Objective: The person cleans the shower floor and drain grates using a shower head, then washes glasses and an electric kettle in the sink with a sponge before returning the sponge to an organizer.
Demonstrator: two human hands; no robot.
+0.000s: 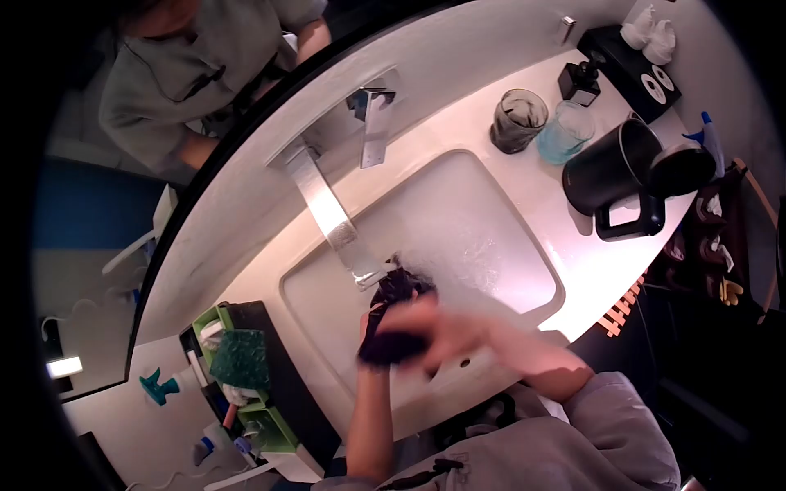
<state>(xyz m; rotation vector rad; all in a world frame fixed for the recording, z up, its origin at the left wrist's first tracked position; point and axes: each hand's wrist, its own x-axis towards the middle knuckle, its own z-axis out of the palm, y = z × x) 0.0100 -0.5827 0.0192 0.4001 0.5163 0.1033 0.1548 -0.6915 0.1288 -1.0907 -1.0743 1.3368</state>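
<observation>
A dark purple, wet-looking cloth (pixel 401 284) is bunched below the chrome spout (pixel 327 209), over the white basin (pixel 524 245). My left hand (pixel 367 323) is wrapped around this cloth, though the other hand partly covers it. Smeared by motion, my right hand (pixel 446 323) passes across the left hand and the lower part of the cloth; its finger closure is unclear. Another dark purple patch shows beside the right hand's fingers. Foamy, rippling water lies in the basin.
On the right counter stand a grey glass (pixel 519 121), a blue glass (pixel 566 131), a black kettle (pixel 610 168) with its lid raised, and a black bottle (pixel 580 83). Left of the basin is an organizer (pixel 278 438) with a green cloth (pixel 240 358). A mirror borders the wall.
</observation>
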